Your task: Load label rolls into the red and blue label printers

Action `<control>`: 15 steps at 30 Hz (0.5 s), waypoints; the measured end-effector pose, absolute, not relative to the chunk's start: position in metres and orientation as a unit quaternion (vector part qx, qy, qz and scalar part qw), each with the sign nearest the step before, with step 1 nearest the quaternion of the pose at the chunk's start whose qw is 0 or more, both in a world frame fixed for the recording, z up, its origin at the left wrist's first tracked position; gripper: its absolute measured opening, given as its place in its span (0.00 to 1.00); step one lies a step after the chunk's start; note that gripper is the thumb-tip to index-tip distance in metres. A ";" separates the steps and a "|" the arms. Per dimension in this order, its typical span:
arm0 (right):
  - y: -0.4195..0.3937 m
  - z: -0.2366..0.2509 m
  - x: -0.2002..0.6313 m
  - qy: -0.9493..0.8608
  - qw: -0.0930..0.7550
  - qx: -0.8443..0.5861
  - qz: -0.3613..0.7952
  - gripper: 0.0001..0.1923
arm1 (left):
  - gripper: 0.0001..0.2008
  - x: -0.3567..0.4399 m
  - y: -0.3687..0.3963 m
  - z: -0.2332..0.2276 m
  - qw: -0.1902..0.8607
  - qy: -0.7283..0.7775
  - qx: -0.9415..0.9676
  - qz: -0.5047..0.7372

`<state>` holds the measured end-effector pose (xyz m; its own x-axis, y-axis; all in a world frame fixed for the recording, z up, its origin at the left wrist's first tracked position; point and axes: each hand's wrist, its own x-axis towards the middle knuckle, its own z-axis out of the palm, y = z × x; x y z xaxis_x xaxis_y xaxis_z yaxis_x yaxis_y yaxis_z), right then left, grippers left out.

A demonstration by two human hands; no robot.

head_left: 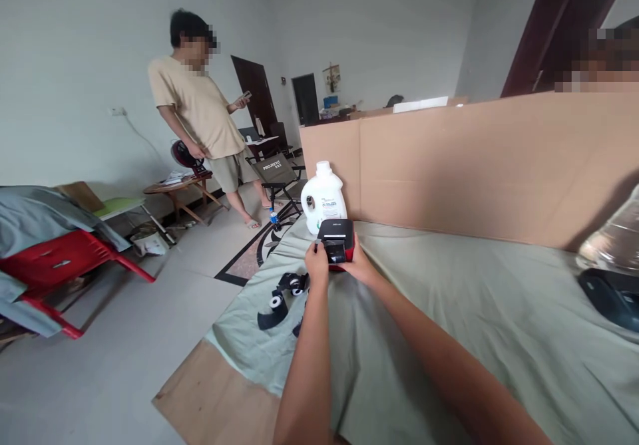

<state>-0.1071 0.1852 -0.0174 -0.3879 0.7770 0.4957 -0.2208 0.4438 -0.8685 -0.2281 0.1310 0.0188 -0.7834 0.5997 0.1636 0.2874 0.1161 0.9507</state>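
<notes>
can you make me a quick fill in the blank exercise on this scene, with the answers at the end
1. The left hand and right hand hold a device coloured black and ____.
2. The jug standing just behind the device is mostly ____ in colour.
3. The black strips lie on the cloth to the ____ of the hands.
4. The brown panel along the cloth's far edge is made of ____.

Missing words: red; white; left; cardboard.

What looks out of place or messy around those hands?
The black rolls left of the black-and-red device look untidy, lying loose with a dark strip uncurled. The greenish cloth beneath is wrinkled and stops short of a corner, leaving bare wood exposed. I see no spill.
</notes>
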 end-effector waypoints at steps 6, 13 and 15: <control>0.185 -0.019 -0.081 -0.621 0.545 -0.231 0.513 0.65 | 0.19 -0.193 0.122 0.050 0.137 0.740 0.343 0.562; 0.145 0.022 0.054 -0.665 0.583 -0.274 0.378 0.60 | 0.22 -0.082 0.099 0.065 0.163 0.584 0.495 0.623; 0.119 0.028 0.099 -0.696 0.576 -0.304 0.304 0.59 | 0.23 -0.050 0.080 0.055 0.207 0.522 0.523 0.641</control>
<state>0.0987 0.1194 0.0277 -0.1520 0.7729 0.6160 0.0734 0.6304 -0.7728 -0.0495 0.0796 0.0548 -0.3670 0.8115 0.4548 0.2816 -0.3691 0.8857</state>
